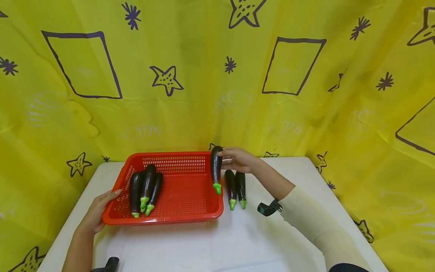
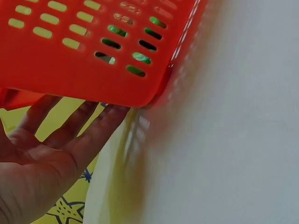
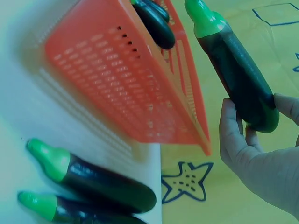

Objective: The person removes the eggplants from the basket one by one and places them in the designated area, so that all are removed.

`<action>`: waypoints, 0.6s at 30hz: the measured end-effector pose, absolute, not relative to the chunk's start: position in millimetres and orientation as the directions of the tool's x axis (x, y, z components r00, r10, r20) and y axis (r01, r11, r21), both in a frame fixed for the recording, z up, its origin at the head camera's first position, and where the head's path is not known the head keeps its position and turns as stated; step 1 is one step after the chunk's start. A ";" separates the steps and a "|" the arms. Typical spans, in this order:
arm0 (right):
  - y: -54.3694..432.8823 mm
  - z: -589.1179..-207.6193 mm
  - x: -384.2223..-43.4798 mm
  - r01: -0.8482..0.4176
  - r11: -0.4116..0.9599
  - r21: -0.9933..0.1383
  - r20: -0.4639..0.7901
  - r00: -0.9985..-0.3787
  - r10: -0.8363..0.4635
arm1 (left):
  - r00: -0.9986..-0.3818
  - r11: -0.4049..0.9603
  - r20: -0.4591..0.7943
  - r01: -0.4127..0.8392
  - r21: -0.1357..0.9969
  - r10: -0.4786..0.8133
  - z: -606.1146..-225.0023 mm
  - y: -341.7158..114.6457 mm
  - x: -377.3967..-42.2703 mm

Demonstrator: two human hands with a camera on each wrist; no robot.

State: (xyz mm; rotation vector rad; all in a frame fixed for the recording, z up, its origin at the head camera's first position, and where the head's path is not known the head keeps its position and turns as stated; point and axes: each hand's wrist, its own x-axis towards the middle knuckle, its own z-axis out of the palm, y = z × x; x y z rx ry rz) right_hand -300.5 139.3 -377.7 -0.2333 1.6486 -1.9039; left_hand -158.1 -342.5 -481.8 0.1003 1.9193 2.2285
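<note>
The right hand pinched an eggplant above the red plastic basket, whose left rim the left hand gripped.

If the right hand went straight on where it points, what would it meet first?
Beyond the held eggplant, the way looks free over the red basket, though depth there is unclear.

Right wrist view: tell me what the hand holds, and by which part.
An eggplant: the right hand holds its rounded end, opposite the green cap.

Left wrist view: basket cropped at top, left hand at left.
</note>
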 end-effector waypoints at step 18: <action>182.2 -392.8 -296.9 0.356 -0.094 -0.930 -0.270 -0.834 -0.482 | -0.987 -0.107 -0.128 -0.137 0.985 0.094 -477.2 -346.4 -150.6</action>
